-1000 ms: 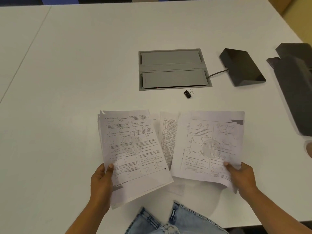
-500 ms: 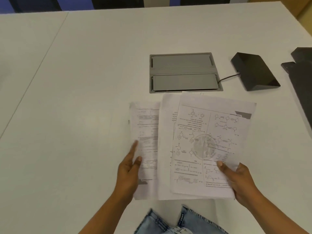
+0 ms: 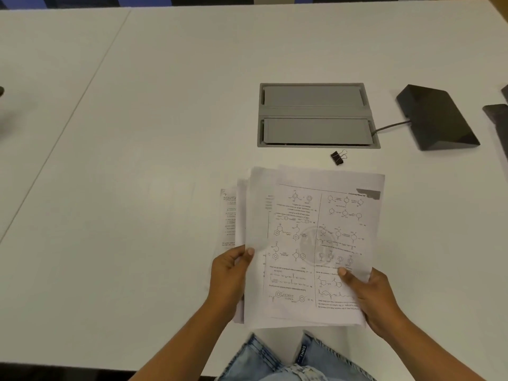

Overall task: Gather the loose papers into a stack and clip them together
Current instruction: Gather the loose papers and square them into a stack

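Several printed papers [image 3: 308, 243] overlap in a loose, uneven stack above the white table's near edge, the top sheet showing chemistry diagrams. My left hand [image 3: 229, 273] grips the stack's left edge, thumb on top. My right hand [image 3: 371, 295] grips the lower right corner, thumb pressed on the top sheet. Sheet edges still stick out on the left side. A small black binder clip [image 3: 338, 157] lies on the table just beyond the papers' far edge, untouched.
A grey cable hatch [image 3: 316, 115] is set into the white table [image 3: 137, 160] behind the clip. A black wedge-shaped device [image 3: 437, 118] with a cable sits to its right. Dark objects [image 3: 499, 116] show at the right edge. My jeans appear below the table edge.
The two separate bunches of papers have been brought together into one overlapping stack. My left hand moved right and now grips the stack's left edge. The binder clip is visible again.
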`<action>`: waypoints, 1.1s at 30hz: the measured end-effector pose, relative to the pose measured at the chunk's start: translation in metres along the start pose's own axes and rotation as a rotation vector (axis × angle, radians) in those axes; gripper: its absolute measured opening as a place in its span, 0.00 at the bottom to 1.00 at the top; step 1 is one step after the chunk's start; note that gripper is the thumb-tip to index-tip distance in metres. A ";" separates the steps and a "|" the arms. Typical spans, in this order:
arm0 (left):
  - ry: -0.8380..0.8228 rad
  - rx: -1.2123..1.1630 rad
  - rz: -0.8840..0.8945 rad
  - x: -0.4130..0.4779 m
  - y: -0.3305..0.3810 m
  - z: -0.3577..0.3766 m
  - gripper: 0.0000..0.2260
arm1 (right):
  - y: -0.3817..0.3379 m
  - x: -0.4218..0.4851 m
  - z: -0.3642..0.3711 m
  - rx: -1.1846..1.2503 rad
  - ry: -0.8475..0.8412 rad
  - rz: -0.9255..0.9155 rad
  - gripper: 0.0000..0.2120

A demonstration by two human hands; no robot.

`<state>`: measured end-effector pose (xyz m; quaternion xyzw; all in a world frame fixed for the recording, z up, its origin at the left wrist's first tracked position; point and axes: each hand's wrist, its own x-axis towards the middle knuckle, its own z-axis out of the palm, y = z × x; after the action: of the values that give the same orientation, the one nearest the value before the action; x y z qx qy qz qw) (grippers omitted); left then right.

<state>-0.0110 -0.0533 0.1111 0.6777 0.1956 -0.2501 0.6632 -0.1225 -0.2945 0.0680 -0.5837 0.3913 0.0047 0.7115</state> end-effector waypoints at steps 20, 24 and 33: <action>-0.046 -0.152 0.149 0.002 0.012 0.000 0.30 | -0.064 -0.018 -0.034 0.091 0.012 -0.124 0.16; -0.133 -0.083 0.094 0.001 0.011 0.004 0.26 | -0.055 -0.008 -0.014 0.067 -0.133 -0.048 0.21; -0.176 -0.048 -0.271 -0.003 -0.013 -0.007 0.20 | 0.001 0.001 0.018 -0.164 -0.323 0.195 0.23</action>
<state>-0.0210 -0.0452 0.1021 0.6047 0.2325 -0.3910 0.6538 -0.1124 -0.2791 0.0667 -0.5907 0.3248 0.1989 0.7113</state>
